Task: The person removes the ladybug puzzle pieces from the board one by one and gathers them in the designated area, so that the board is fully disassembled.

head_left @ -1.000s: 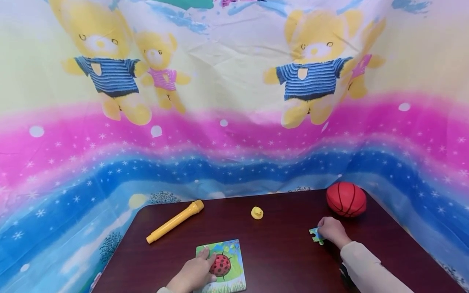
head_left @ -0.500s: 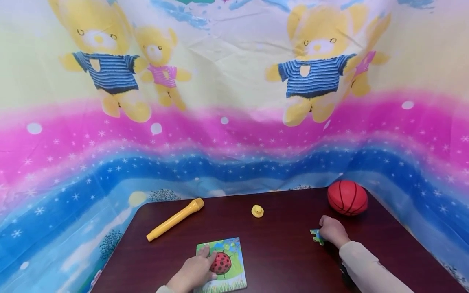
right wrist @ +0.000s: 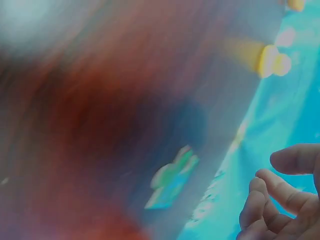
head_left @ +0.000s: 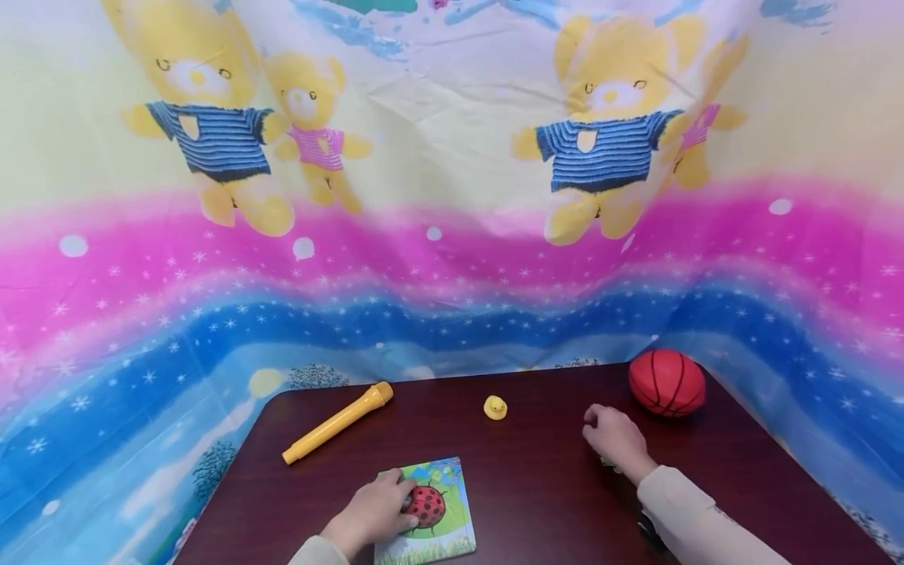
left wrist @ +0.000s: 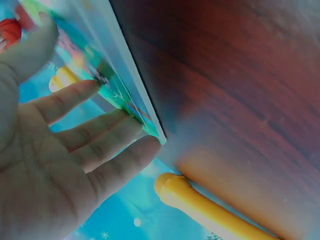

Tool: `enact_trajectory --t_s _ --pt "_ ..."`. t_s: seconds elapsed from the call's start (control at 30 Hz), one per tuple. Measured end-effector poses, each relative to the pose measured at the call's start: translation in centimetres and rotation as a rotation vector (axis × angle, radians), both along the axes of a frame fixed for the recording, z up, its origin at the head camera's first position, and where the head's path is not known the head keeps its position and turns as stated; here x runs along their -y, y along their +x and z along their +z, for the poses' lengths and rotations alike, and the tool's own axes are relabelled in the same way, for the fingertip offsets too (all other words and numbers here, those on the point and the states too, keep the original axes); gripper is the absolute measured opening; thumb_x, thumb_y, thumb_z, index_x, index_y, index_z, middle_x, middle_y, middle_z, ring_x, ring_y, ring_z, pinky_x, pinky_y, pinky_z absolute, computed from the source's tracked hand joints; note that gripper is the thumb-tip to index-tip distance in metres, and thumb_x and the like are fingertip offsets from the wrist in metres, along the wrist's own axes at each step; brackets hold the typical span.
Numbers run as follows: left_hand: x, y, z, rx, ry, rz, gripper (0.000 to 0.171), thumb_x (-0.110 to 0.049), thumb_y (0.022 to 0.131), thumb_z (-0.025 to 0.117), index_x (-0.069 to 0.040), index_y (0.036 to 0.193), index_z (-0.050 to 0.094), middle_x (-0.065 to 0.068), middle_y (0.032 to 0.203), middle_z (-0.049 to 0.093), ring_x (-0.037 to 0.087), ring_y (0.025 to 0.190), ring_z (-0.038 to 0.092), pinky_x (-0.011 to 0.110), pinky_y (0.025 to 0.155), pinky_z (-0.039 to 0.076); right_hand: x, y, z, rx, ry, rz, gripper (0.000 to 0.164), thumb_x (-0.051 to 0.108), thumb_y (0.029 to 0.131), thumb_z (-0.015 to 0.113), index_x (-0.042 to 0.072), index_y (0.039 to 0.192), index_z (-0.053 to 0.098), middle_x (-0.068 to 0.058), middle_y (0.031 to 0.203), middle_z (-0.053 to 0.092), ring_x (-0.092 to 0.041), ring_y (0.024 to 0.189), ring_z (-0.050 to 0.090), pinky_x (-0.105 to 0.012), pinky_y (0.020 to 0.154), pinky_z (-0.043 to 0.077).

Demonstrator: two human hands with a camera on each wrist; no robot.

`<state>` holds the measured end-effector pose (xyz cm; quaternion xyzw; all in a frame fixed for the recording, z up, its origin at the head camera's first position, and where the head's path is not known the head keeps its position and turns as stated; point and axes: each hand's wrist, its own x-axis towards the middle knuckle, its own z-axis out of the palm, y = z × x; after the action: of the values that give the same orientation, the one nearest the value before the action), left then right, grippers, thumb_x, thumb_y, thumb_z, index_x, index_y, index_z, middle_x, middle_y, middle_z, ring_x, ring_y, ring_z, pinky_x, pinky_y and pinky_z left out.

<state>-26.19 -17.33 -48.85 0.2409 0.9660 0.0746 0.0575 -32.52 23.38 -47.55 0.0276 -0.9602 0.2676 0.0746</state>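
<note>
1. Resting on the left part of the ladybird puzzle (head_left: 428, 508), the left hand (head_left: 370, 508) touches its printed face. Its grip is spread, the fingers fairly straight and the thumb set apart, closed round nothing.

2. Lying flat on the dark reddish-brown bench (head_left: 530, 494), the puzzle sits a little left of the middle, its red, black-spotted ladybird mostly uncovered by the fingers.

3. The right hand (head_left: 620, 441) is over the right side of the bench, near the ball. In its wrist view the grip is slack, with a gap between thumb and loosely bent fingers, and nothing is held.

4. A green and blue puzzle piece (right wrist: 173, 181) lies on the bench, apart from those fingers in the right wrist view. From the head view the right hand covers nearly all of it.

5. Along the far side are a yellow toy microphone (head_left: 337, 424) lying aslant at the left, a small yellow duck (head_left: 496, 407) between, and a red ball (head_left: 667, 383) with black lines at the right corner.

6. Behind the bench hangs a cloth (head_left: 452, 267) printed with bears and snowflakes. Both arms wear pale sleeves (head_left: 706, 514).
</note>
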Motion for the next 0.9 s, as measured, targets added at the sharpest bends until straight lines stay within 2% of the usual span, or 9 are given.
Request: enact_trajectory --t_s 0.1,0.23,0.4,0.53,0.73,0.9 --pt "0.2 0.3 0.3 -0.011 0.001 0.001 0.051 -0.041 0.081 0.071 -0.01 0.12 0.062 0.016 0.12 0.055 0.034 0.107 0.054 0.046 0.073 0.049 1.6 0.2 0.6 -0.035 0.012 0.007 0.019 0.014 0.086 0.062 0.006 0.102 0.066 -0.007 0.091 0.064 -0.015 0.063 0.052 -0.034 0.055 0.044" --pt "0.4 0.7 0.5 -0.007 0.0 0.018 0.056 -0.044 0.08 0.071 -0.008 0.123 0.061 0.019 0.127 0.053 0.036 0.113 0.053 0.052 0.082 0.047 3.4 0.6 1.4 -0.063 0.015 0.017 0.013 0.016 0.085 0.063 0.01 0.096 0.068 -0.003 0.086 0.063 -0.014 0.065 0.051 -0.033 0.055 0.043" --pt "1.1 1.2 0.1 0.039 -0.001 0.053 0.068 -0.05 0.077 0.071 -0.005 0.127 0.059 0.019 0.134 0.049 0.038 0.12 0.049 0.056 0.088 0.044 4.8 1.0 1.9 -0.038 0.008 0.038 0.011 0.019 0.087 0.064 0.013 0.095 0.068 -0.001 0.084 0.062 -0.014 0.066 0.051 -0.033 0.056 0.043" --pt "1.7 1.5 -0.5 0.082 0.007 0.069 0.073 -0.053 0.077 0.07 -0.006 0.13 0.056 0.017 0.139 0.046 0.035 0.126 0.045 0.056 0.093 0.041 5.6 1.0 2.1 -0.015 -0.003 0.037 0.01 0.022 0.087 0.065 0.015 0.094 0.069 0.0 0.085 0.063 -0.013 0.067 0.052 -0.033 0.057 0.044" --pt "2.2 1.8 -0.8 0.078 0.016 0.075 0.077 -0.056 0.076 0.07 -0.005 0.131 0.055 0.018 0.14 0.045 0.035 0.128 0.043 0.055 0.095 0.04 6.5 1.1 2.3 -0.008 0.004 0.035 0.01 0.023 0.087 0.065 0.015 0.092 0.069 0.001 0.084 0.063 -0.013 0.066 0.052 -0.032 0.057 0.043" --pt "2.5 2.0 -0.7 0.102 0.044 0.096 0.08 -0.054 0.075 0.072 -0.002 0.133 0.052 0.018 0.142 0.043 0.037 0.13 0.041 0.053 0.092 0.044 7.1 1.3 2.3 -0.015 0.009 0.057 0.009 0.022 0.086 0.067 0.015 0.092 0.069 0.001 0.084 0.064 -0.012 0.065 0.052 -0.032 0.056 0.043"
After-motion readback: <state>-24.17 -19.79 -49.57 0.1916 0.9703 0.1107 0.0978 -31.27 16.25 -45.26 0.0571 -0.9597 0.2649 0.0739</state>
